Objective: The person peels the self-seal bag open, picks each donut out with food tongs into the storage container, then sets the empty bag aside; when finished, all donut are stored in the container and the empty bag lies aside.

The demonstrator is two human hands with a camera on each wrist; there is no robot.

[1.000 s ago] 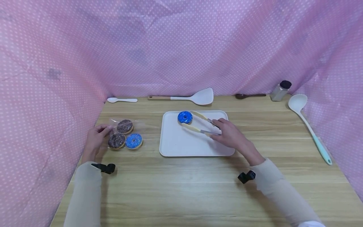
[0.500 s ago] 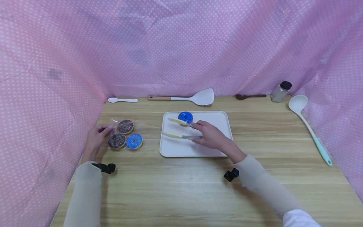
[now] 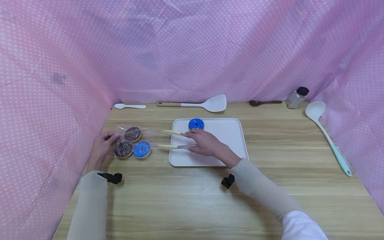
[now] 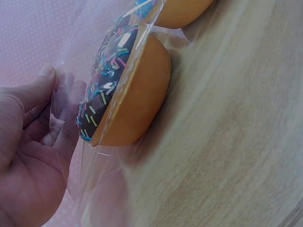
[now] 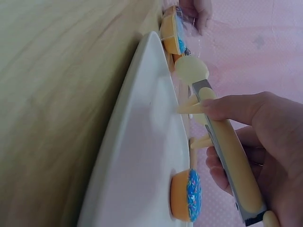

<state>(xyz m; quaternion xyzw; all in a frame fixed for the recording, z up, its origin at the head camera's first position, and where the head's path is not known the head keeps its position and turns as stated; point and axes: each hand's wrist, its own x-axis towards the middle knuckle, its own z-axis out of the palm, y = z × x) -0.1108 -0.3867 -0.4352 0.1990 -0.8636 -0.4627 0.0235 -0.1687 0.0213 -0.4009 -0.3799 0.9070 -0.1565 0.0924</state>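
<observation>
My left hand [image 3: 102,146] pinches the edge of a clear plastic bag [image 4: 71,94] at the left of the table. In and around that bag lie two chocolate donuts [image 3: 133,134] with sprinkles and a light blue donut [image 3: 142,149]. My right hand [image 3: 205,142] grips a pair of tongs [image 5: 232,161] with cream tips and metal arms. The tongs stand spread with nothing between them, their tips past the left edge of the white tray [image 3: 222,143] and pointing at the bag. A bright blue donut [image 3: 196,124] sits on the tray, just behind my right hand.
Along the back lie a small white spoon [image 3: 130,106], a white spatula [image 3: 213,103] and a dark spoon [image 3: 265,102]. A jar with a black lid [image 3: 297,97] stands at the back right, and a ladle [image 3: 327,133] lies at the right. Pink dotted cloth hangs around the table.
My right hand has moved left with the spread tongs, away from the blue donut on the tray toward the bag. The left hand keeps its place at the bag.
</observation>
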